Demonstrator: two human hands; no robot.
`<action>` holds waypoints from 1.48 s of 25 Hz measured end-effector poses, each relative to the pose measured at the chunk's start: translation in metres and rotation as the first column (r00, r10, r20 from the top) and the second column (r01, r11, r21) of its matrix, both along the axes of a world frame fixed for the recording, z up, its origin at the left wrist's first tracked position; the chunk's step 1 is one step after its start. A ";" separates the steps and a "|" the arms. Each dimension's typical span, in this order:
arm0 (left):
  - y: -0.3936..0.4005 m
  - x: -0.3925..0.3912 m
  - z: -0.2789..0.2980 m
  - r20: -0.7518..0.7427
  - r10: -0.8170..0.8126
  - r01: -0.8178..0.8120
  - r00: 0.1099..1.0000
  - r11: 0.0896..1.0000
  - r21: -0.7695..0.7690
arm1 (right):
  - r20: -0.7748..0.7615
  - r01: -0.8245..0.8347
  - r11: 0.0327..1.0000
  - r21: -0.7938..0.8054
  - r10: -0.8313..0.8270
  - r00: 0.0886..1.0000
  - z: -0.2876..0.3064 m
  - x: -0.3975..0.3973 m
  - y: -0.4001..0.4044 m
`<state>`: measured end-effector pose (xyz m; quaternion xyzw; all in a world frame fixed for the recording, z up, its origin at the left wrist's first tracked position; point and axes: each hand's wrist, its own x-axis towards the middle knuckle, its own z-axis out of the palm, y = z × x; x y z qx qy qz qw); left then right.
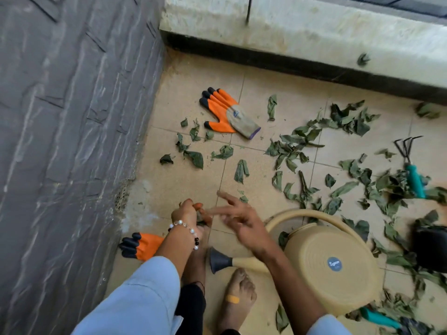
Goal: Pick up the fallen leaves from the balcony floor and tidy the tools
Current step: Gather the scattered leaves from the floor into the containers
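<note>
Two hands work near the wall [60, 141]: left hand [187, 212] grips leaves [290, 151], right hand [238, 220] spread; watering can [333, 267] crowds its right.

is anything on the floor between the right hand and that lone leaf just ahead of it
Nothing visible does. The right hand, fingers spread, is over bare tile, and the leaf lies beyond it with open floor between. The watering can sits off to the right, the left hand holds leaves to the left.
</note>
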<state>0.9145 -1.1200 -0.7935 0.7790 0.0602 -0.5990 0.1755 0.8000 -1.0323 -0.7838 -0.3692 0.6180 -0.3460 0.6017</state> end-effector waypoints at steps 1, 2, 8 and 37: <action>-0.006 0.004 -0.006 -0.037 0.022 -0.022 0.999 1.000 0.004 | 0.115 0.240 0.966 0.094 -0.250 0.961 -0.005 -0.008 -0.005; -0.011 0.009 -0.013 -0.071 0.025 -0.025 0.997 1.000 0.009 | 0.107 0.409 0.892 0.194 -0.433 0.895 -0.018 -0.015 -0.009; -0.017 0.024 -0.062 -0.086 -0.053 0.056 0.995 0.998 0.028 | -0.625 -0.191 0.853 0.486 0.492 0.606 -0.130 -0.021 0.006; -0.037 0.007 -0.077 -0.281 -0.034 0.068 0.959 0.991 0.113 | -0.224 0.355 0.931 0.085 -0.329 0.917 -0.091 0.072 -0.072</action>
